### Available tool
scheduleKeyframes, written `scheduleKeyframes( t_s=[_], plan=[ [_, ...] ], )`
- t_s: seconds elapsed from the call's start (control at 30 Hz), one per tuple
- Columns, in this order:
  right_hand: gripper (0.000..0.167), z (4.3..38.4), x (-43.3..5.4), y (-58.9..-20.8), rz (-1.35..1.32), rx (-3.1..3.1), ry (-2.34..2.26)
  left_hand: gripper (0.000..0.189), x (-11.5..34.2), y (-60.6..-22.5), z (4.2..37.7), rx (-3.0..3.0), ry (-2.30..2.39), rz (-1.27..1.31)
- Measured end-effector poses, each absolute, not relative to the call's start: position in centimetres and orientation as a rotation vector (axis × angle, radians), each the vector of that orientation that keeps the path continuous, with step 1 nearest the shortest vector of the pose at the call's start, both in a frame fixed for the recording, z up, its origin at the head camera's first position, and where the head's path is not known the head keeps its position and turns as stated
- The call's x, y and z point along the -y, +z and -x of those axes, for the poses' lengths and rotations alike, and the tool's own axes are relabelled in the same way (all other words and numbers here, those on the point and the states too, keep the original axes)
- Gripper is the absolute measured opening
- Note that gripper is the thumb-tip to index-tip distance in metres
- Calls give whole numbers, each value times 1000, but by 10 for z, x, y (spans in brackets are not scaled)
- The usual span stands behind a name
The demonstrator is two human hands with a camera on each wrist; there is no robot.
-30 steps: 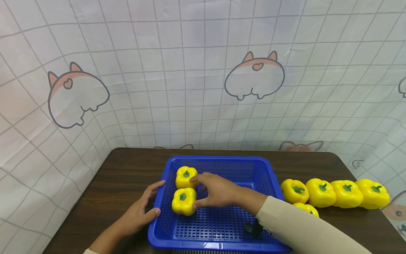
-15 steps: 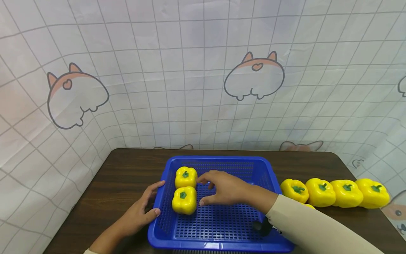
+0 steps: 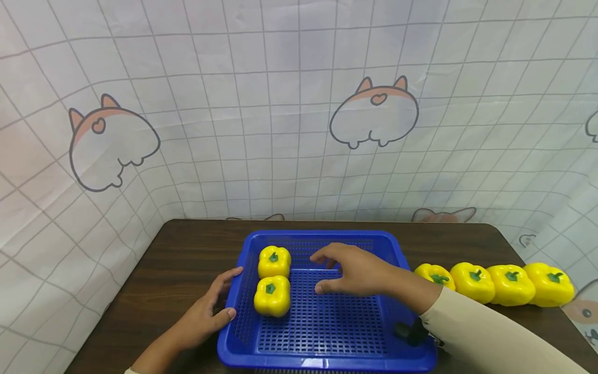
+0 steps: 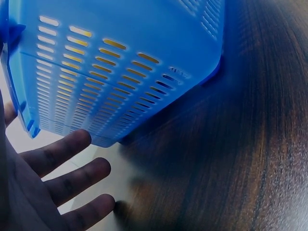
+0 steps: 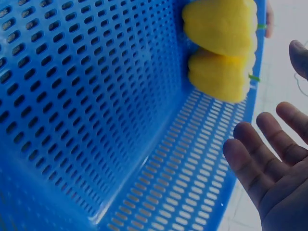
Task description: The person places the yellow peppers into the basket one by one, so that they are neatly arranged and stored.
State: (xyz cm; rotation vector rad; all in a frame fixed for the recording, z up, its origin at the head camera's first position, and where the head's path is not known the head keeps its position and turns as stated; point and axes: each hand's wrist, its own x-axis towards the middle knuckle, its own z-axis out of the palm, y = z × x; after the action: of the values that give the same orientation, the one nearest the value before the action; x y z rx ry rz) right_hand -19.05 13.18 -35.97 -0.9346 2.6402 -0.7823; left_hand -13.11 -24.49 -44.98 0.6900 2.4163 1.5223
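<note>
One white grid-print backdrop (image 3: 289, 109) w/ cartoon animals, behind all. Dk brown wood-look surface (image 3: 182, 254) below it. Blue perforated basket (image 3: 322, 234) on surface, approx. ctr. R arm, beige sleeve (image 3: 486, 328), crosses basket's R side. R hand (image 3: 358, 270) over basket: released, fingers loosely bent, thumb apart. L hand (image 3: 203, 314) at basket's L rim (image 3: 236, 288): released, fingers spread, index + thumb touching rim. 2 yellow peppers (image 3: 273, 298) in basket nr L wall, front one touching rear one, both upright, apart from R hand. 4 more peppers (image 3: 511, 286) in row on surface, R of basket; leftmost partly hidden by R arm. Black device (image 3: 412, 332) at R wrist. Green stems (image 3: 270, 288) up.
</note>
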Motion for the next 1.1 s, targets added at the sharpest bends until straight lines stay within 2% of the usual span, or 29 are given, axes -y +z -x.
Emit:
scheduleKeyframes(
  t_s=[0.53, 1.1],
  plan=[
    [65, 187, -174, -338, 958, -2707, -839, 72, 245, -450, 131, -2430, 1506, -692],
    [59, 178, -217, -334, 964, -2755, -940, 74, 246, -451, 133, -2494, 1513, -768]
  ],
)
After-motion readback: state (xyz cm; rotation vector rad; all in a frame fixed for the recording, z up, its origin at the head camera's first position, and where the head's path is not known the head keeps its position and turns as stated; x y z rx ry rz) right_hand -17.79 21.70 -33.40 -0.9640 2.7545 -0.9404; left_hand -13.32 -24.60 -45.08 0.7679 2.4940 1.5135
